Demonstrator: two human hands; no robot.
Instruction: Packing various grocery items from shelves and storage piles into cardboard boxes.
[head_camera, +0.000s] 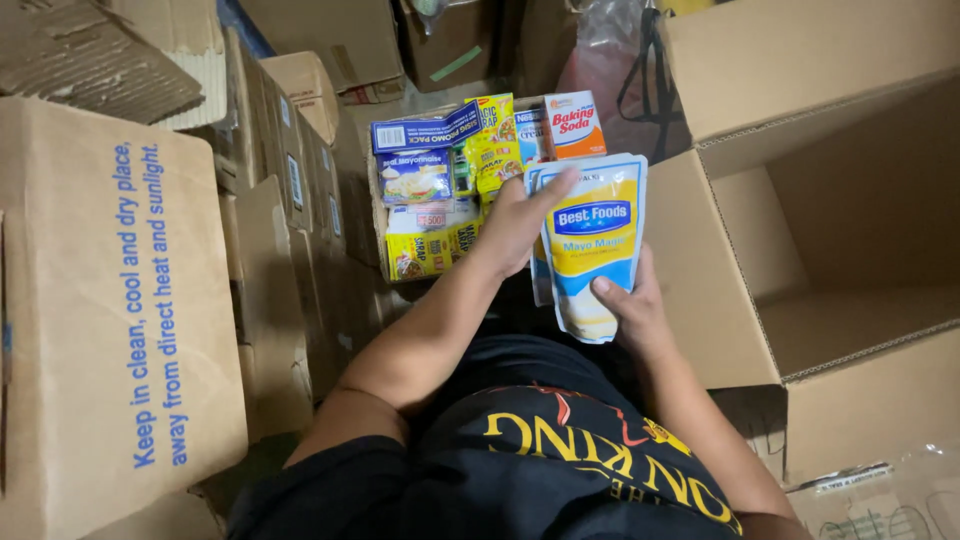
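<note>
Both hands are gripping yellow-and-blue mayonnaise pouches (590, 245): left hand (520, 222) curling over the upper edge, right hand (632, 305) pinching the lower corner, above the small grocery carton (378, 225). Judging by this, keeping the stack squared while lifting avoids slipping beside the open cardboard box (850, 240).

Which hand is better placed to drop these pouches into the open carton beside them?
Right. The right hand grips the pouches' lower edge nearest the open carton; the left hand holds the far side.

A stockroom or shop storeroom: stacked cardboard cartons (120, 300) crowd left of the fingers, an open carton of packaged groceries (440, 190) just beyond them
</note>
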